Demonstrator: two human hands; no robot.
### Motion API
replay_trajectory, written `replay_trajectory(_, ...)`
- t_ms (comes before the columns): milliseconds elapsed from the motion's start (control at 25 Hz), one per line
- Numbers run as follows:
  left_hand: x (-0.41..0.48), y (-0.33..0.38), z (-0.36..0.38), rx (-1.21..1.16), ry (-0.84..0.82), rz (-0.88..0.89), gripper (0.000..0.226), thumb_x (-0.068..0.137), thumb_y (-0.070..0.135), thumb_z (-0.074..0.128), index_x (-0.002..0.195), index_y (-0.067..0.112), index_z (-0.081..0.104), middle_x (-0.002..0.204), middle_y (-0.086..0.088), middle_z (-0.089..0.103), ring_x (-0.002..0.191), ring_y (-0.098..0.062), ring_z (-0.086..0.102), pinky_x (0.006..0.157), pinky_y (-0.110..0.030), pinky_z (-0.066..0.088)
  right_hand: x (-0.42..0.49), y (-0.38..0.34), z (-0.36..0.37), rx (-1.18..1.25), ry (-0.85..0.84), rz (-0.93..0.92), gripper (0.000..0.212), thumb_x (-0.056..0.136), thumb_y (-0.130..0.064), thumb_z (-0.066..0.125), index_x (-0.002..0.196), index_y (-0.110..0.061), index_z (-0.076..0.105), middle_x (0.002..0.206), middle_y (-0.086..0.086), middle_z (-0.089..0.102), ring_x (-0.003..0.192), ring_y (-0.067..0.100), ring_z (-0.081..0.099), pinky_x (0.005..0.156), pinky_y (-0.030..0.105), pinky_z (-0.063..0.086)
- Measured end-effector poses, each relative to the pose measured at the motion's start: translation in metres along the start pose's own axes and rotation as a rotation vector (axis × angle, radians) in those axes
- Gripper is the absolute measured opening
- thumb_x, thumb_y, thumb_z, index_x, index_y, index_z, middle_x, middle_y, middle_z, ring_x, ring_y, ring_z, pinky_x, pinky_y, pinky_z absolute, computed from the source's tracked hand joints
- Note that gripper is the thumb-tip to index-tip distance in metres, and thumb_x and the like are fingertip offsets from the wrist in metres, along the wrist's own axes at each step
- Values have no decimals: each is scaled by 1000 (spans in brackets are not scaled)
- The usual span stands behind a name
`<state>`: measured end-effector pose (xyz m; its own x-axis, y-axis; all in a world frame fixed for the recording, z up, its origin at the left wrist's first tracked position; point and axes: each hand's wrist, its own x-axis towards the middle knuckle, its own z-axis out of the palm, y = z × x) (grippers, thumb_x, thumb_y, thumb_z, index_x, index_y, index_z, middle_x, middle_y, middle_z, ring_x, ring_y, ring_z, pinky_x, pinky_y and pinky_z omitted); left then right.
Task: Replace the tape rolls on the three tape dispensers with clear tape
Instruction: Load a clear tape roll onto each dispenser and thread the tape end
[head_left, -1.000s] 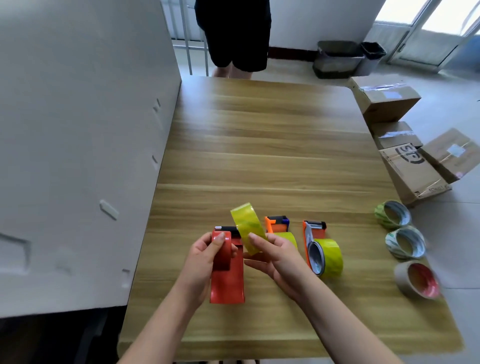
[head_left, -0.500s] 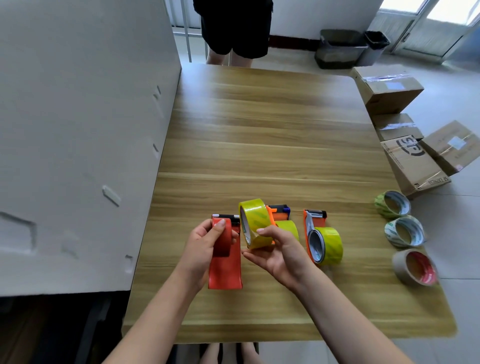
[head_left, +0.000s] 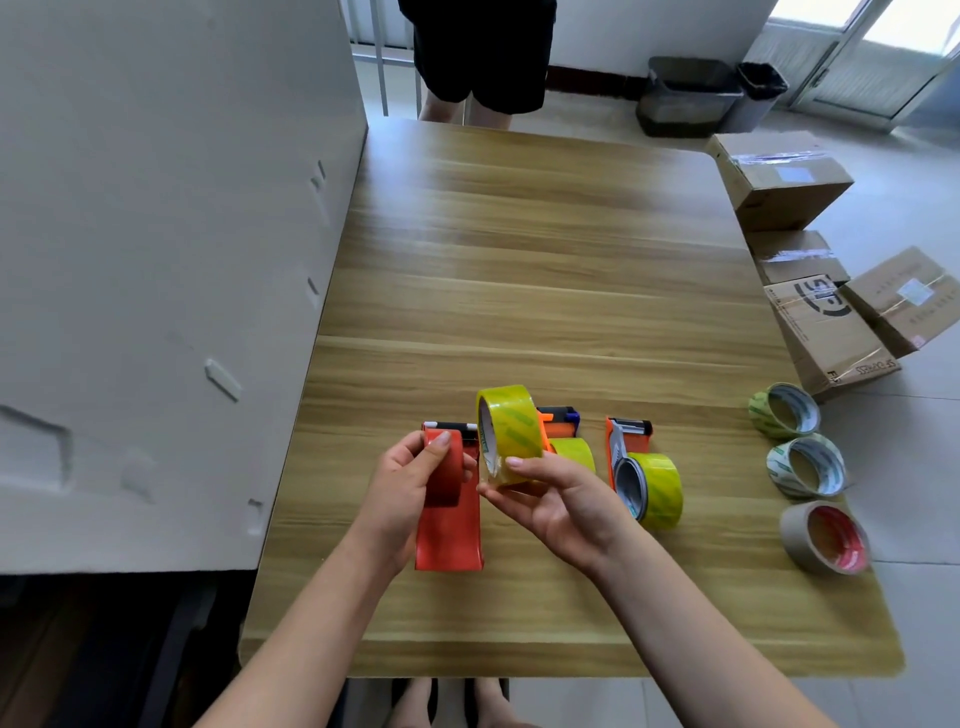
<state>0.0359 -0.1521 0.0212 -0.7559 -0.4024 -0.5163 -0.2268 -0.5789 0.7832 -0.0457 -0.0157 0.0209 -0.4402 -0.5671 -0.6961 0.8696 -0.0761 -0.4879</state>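
Left grip (head_left: 410, 483) curled round hub of red dispenser (head_left: 451, 525) over tabletop (head_left: 519, 270); right grip (head_left: 563, 501) pinches clear roll (head_left: 508, 434) just beside it. Risk: roll goes on reversed or cocked, jams, or slips from the light fingertip pinch

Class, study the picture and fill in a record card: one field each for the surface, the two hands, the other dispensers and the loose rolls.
Surface: wooden table
Left hand: grips red dispenser, no roll seen on it
Right hand: holds yellowish tape roll beside that dispenser
Other dispensers: middle dispenser and right dispenser, each loaded with a yellowish roll
Loose rolls: far roll, middle roll, red-cored roll, along the table's right edge
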Motion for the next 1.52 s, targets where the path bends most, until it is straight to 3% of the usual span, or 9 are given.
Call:
replay_trajectory(240,-2,-4,-2,3,19,-13,19,93,14,49,80,11,63,63,-4,68,55,-11,62,53,-19,53,2,1,2,-20,78,-34,34,79,21,51,110,7,54,92,22,63,86,32,65,82,38,57)
replay_trajectory(560,-4,-9,-2,-8,29,-16,17,93,13,48,83,9,62,62,-3,68,54,-10,62,55,-19,54,-8,5,2,-131,157,-121,30,75,25,54,95,3,59,75,16,71,71,28,69,72,31,60)
replay_trajectory(760,-9,-15,-1,-15,29,-11,13,86,17,58,90,5,61,63,-5,68,55,-13,61,57,-20,54,-10,9,-4,-193,183,-183,30,73,16,66,99,4,60,87,18,69,76,27,68,74,30,60)
replay_trajectory(880,-16,-14,4,71,-1,5,47,64,24,74,102,2,55,65,-3,67,57,-13,60,64,-25,54,-14,13,-5,-339,186,-255,22,72,14,68,82,-6,68,86,17,69,84,29,64,85,37,54)
replay_trajectory(960,-21,-15,8,179,19,11,54,55,22,78,100,4,54,60,3,67,56,-10,60,63,-25,52,-16,15,-6,-369,172,-284,21,72,11,69,79,-9,70,84,15,70,84,26,65,85,36,54)
replay_trajectory(1120,-24,-22,10,196,98,37,46,64,4,79,104,1,55,70,0,69,59,-7,64,57,-21,51,-18,17,-8,-186,59,-200,14,73,2,64,87,3,64,92,23,67,92,33,64,86,37,55)
replay_trajectory(1240,-26,-24,10,194,102,35,45,68,0,76,107,1,54,77,-4,69,66,-10,65,62,-25,50,-16,20,-9,-103,56,-170,35,76,-14,71,100,9,62,107,31,65,102,38,64,94,45,51)
replay_trajectory(1360,-28,-22,13,213,85,21,42,69,1,76,105,0,54,75,-3,67,61,-8,63,61,-24,51,-15,22,-7,-61,111,-205,27,71,-18,69,87,3,64,93,25,71,91,34,69,83,37,57)
replay_trajectory(1520,-31,-21,20,198,103,17,38,69,-4,74,102,-2,55,67,-3,63,51,-5,58,51,-18,50,-14,24,-6,19,149,-237,26,69,-16,69,88,2,65,85,17,70,75,27,68,67,30,59)
